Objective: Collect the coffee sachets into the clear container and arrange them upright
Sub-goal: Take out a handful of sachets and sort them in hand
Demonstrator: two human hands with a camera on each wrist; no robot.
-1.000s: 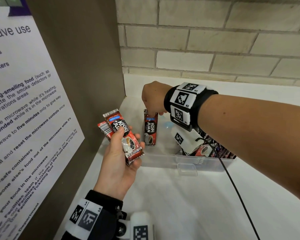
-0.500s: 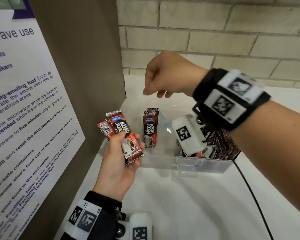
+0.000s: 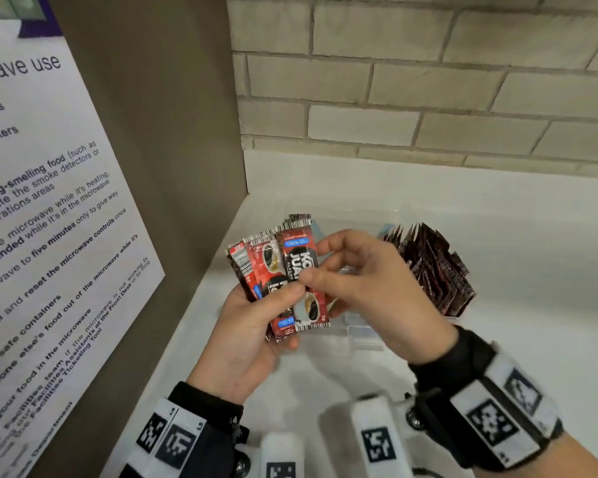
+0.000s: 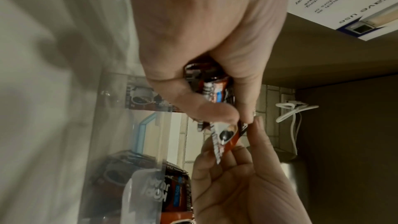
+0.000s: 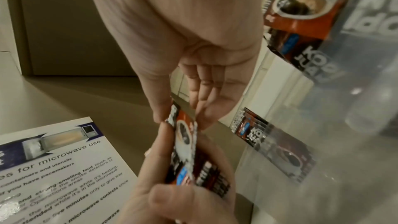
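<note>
Centre of the head view: left hand [image 3: 252,326] curled round a small fan of coffee sachets [image 3: 266,270], thumb pressed across their fronts, fingers behind. Front sachet [image 3: 304,281] of that fan standing nearly upright, label facing the camera, pinched at mid-height between thumb and forefinger of the right hand [image 3: 370,288], which comes in from the lower right of the frame. Both hands touching the same sachet, thumbs almost meeting on it.

Behind and right of the hands, in the middle right of the head view: the clear container [image 3: 366,332] on the white counter [image 3: 532,270], its near wall just beyond the right hand's knuckles. Inside it, at its right end, a packed row of sachets [image 3: 435,267] standing on edge and leaning slightly. At its left end, a few upright sachets [image 3: 296,220] showing only their top edges above the held ones.

In the right wrist view, centre: thumb and fingertips [image 5: 206,117] closed on the top edge of the sachet, left hand [image 5: 183,185] gripping the bundle below. Right half of that frame: container wall with sachets behind it.

Left side of the head view: a microwave notice [image 3: 49,236] on a brown panel. Top: brick wall [image 3: 428,81].
</note>
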